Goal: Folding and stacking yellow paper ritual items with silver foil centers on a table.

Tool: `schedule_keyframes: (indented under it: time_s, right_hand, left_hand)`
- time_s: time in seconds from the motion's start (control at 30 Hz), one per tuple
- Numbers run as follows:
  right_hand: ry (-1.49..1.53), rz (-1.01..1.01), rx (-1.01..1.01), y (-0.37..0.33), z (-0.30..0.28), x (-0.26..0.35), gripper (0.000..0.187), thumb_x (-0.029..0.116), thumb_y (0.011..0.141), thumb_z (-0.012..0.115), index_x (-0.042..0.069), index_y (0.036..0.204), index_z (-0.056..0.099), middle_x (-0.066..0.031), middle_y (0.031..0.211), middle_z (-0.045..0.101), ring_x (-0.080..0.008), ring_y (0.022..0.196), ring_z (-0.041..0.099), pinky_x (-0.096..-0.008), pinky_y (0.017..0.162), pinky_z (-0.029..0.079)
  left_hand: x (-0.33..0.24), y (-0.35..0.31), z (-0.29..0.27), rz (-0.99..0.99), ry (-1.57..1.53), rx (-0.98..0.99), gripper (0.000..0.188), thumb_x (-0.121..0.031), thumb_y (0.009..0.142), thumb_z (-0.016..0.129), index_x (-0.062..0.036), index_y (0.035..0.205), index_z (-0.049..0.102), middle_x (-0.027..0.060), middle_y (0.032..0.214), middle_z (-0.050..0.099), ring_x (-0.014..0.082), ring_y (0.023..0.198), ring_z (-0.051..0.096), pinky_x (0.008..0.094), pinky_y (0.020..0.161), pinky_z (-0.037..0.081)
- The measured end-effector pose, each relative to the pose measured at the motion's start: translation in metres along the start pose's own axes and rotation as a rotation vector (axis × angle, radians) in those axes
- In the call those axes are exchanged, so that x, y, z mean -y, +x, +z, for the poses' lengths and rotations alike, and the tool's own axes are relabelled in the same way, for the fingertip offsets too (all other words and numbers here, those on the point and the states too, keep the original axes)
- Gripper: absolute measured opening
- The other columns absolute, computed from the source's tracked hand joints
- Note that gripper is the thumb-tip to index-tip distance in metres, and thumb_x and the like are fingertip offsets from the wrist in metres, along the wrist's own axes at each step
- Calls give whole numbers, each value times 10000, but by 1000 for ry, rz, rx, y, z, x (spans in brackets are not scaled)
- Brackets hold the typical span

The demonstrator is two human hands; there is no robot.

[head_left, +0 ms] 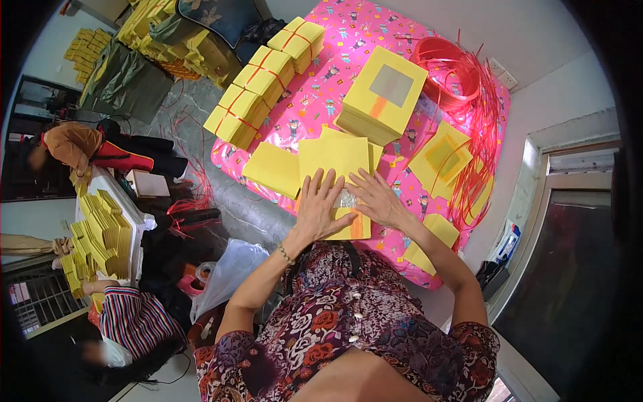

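Both my hands lie flat with fingers spread on yellow joss paper point(335, 157) near the front edge of the pink-covered table. My left hand point(320, 206) presses on the left side of a sheet with a silver patch and an orange stripe point(356, 228). Opposite it, the fingertips of my right hand point(380, 201) rest near the upper right of the patch. Part of the silver patch shows between the hands. A plain yellow stack point(273, 169) sits left of them, and a tall stack with a grey-silver square point(385, 94) stands behind.
Bundles tied with red strip point(240, 114) line the table's far left. Red plastic strips point(445, 77) lie coiled at the back right, trailing over loose yellow sheets point(440, 159). At left, two people point(144, 315) point(74, 144) sit by a white table point(137, 234) piled with yellow paper.
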State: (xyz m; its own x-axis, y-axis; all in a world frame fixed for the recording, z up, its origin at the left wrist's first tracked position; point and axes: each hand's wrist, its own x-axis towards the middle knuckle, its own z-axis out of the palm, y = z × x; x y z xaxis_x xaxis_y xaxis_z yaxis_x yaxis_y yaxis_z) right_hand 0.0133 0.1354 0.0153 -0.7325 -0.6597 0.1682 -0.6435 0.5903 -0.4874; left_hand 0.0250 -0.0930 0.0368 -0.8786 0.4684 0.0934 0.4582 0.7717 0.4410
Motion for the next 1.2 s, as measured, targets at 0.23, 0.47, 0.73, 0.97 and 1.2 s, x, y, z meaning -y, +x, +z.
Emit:
schedule_keyframes:
  time_s: [0.23, 0.47, 0.73, 0.97, 1.2]
  right_hand:
    - [34, 52, 141, -6, 4, -4, 605, 440, 974, 467, 170, 1498, 334, -78, 1586, 233, -298, 1473, 166, -568, 1166, 153]
    - [98, 89, 177, -7, 5, -5, 611, 406, 963, 483, 147, 1496, 334, -115, 1585, 225, -351, 1469, 156, -567, 1171, 126]
    - [170, 101, 168, -7, 10, -7, 602, 373, 965, 484, 150, 1500, 323, -114, 1594, 199, -358, 1477, 119, -557, 1177, 115]
    - [158, 98, 176, -8, 10, -8, 607, 379, 963, 488, 149, 1500, 324, -108, 1596, 197, -354, 1477, 120, -553, 1179, 113]
    - [136, 93, 105, -7, 3, -1, 623, 403, 949, 510, 156, 1494, 339, -97, 1581, 247, -331, 1474, 154, -581, 1172, 84]
  left_hand:
    - [2, -1, -2, -4, -4, 23, 835, -597, 788, 642, -91, 1424, 449, 192, 1482, 375, 414, 1396, 283, 562, 1135, 218]
    - [36, -6, -14, 86, -14, 171, 791, -568, 872, 549, -147, 1505, 330, 89, 1569, 285, 307, 1467, 196, 516, 1178, 141]
    - [54, -12, -12, 107, -92, 187, 735, -504, 892, 554, -152, 1502, 343, 89, 1573, 278, 332, 1468, 183, 530, 1179, 116]
    - [73, -24, -14, 143, -111, 172, 625, -445, 932, 526, -214, 1492, 371, 68, 1565, 300, 325, 1465, 195, 557, 1172, 116]
    - [62, -16, -23, 136, -67, 172, 591, -417, 935, 531, -197, 1469, 408, 71, 1563, 304, 315, 1464, 202, 567, 1163, 123]
